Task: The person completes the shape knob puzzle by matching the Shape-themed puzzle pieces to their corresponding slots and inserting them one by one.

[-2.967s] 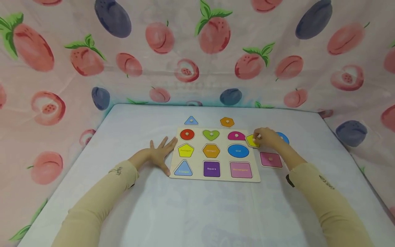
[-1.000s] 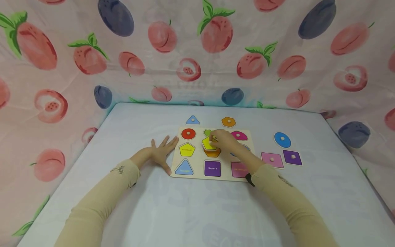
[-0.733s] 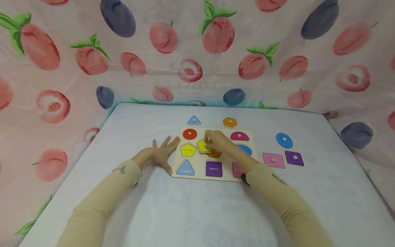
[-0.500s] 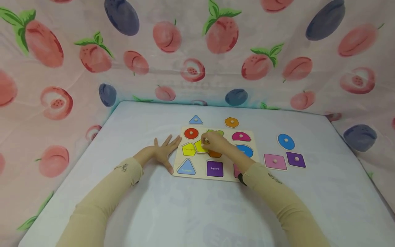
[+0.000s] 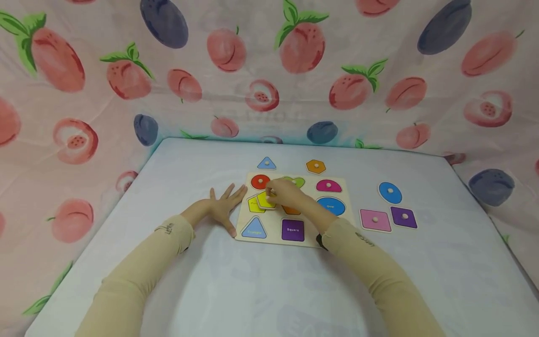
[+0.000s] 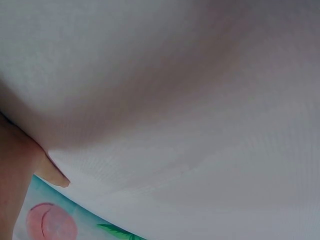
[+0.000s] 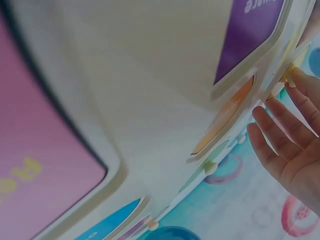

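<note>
A cream shape puzzle board [image 5: 271, 235] lies flat on the table. My left hand [image 5: 220, 209] spreads its fingers along the board's left edge, thumb at the lower corner. My right hand [image 5: 286, 193] pinches the knob of a yellow pentagon puzzle piece [image 5: 265, 201], which is tilted and partly covers the yellow pentagon recess [image 5: 253, 204]. In the right wrist view, thumb and forefinger meet at that knob while the other fingers [image 7: 272, 137] stay off it. Red circle [image 5: 260, 182], green heart [image 5: 299, 182] and magenta half-circle [image 5: 329, 186] pieces sit in the top row.
Behind the board lie a blue triangle piece [image 5: 266, 163] and an orange hexagon piece [image 5: 316, 166]. To its right are a blue oval piece [image 5: 390, 193], a pink rectangle piece [image 5: 375, 220] and a purple square piece [image 5: 404, 217]. A fruit-print cloth [image 5: 269, 70] hangs behind the table.
My right hand has carried the yellow pentagon piece from the board's right edge leftward across it to the pentagon recess. My left hand stays at the left edge. The head view shifts slightly.
</note>
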The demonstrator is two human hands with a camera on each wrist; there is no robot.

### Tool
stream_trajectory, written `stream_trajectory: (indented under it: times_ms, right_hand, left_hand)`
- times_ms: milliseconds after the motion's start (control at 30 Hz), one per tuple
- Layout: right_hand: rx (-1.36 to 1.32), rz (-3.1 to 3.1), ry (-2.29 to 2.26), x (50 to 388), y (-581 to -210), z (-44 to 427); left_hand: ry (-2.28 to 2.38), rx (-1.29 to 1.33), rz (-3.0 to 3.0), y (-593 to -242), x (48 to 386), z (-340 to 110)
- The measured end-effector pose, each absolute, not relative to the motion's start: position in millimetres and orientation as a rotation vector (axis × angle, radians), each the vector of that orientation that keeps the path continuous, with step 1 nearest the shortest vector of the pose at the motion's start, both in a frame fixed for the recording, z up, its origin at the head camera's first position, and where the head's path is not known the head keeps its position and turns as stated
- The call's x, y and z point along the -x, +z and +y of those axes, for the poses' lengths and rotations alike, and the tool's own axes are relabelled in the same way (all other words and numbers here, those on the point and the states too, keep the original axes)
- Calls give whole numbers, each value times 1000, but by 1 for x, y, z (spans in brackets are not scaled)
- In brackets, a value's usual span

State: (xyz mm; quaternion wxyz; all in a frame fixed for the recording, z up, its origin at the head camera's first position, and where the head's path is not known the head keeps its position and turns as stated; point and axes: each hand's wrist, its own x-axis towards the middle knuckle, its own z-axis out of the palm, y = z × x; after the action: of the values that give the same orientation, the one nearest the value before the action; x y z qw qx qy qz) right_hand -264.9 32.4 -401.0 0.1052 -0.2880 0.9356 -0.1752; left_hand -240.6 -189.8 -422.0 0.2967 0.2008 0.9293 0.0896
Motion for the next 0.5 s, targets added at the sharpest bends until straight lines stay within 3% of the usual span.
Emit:
stream_trajectory:
  times_ms: [500]
  right_hand:
    - [895, 2753, -399, 263, -401, 12]
  left_hand:
    - [237, -557, 2479, -422, 240, -191]
